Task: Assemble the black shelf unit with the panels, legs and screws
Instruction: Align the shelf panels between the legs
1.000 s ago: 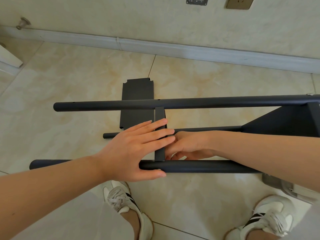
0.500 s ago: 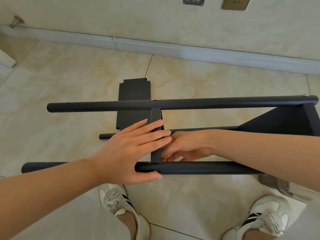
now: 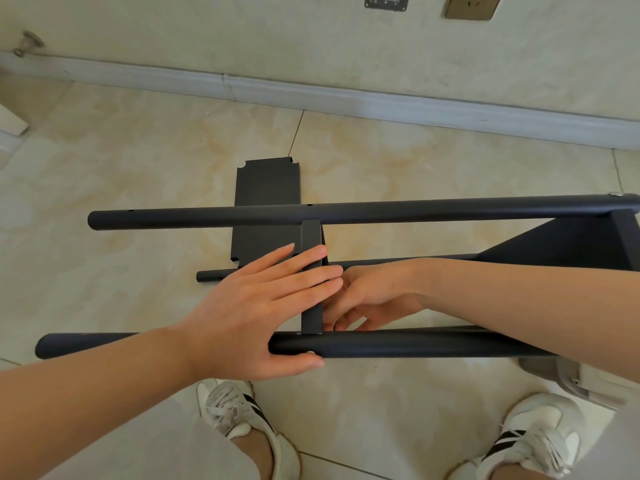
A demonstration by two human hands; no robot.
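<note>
From the head view, the black shelf unit (image 3: pixel 519 251) is lying on its side on the tiled floor (image 3: pixel 138 188), straight ahead of the person's shoes (image 3: pixel 242 414).

The far leg (image 3: pixel 346 211) and the near leg (image 3: pixel 398 344) are running left to right. A third leg (image 3: pixel 388 263) is lying lower between them. A screw (image 3: pixel 615 194) is showing at the far leg's right end, where the end panel (image 3: pixel 571 244) is joining it.

The left hand (image 3: pixel 263 306) is reaching in from the left, its straight fingers pressing flat across the edge of the middle panel (image 3: pixel 311 237). Its thumb is lying along the near leg.

The right hand (image 3: pixel 374 299) is coming in from the right, touching that panel. Its fingers are curling just above the near leg, and I cannot tell whether they are pinching anything.

A loose panel (image 3: pixel 266 188) is lying flat on the floor beyond the far leg.
</note>
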